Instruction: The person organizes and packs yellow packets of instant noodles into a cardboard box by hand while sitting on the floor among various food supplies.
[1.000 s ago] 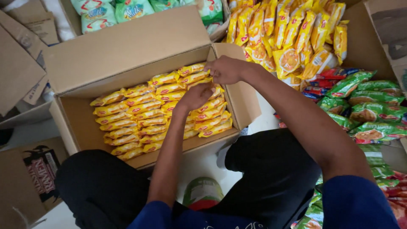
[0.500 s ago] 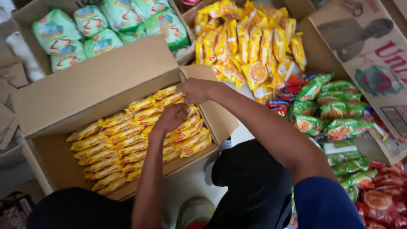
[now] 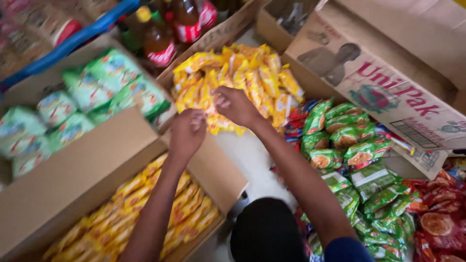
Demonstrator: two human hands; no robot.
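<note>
Over the pile of yellow packets (image 3: 242,82), both hands reach in side by side. Right hand (image 3: 236,106): fingers curled down onto the packets at the pile's near edge, seemingly closing on one or two; the exact grip is blurred. Left hand (image 3: 187,132): fingers bent loosely at the pile's left corner, just above the flap of the open carton (image 3: 87,179); I cannot tell whether it holds anything. The carton already carries neat rows of yellow packets (image 3: 160,213). Judgement: gather a small flat stack between both hands, keep edges aligned, and avoid crushing. Green packets (image 3: 340,145) lie right of the pile, pale green bags (image 3: 92,102) to the left, bottles (image 3: 160,39) behind.
</note>
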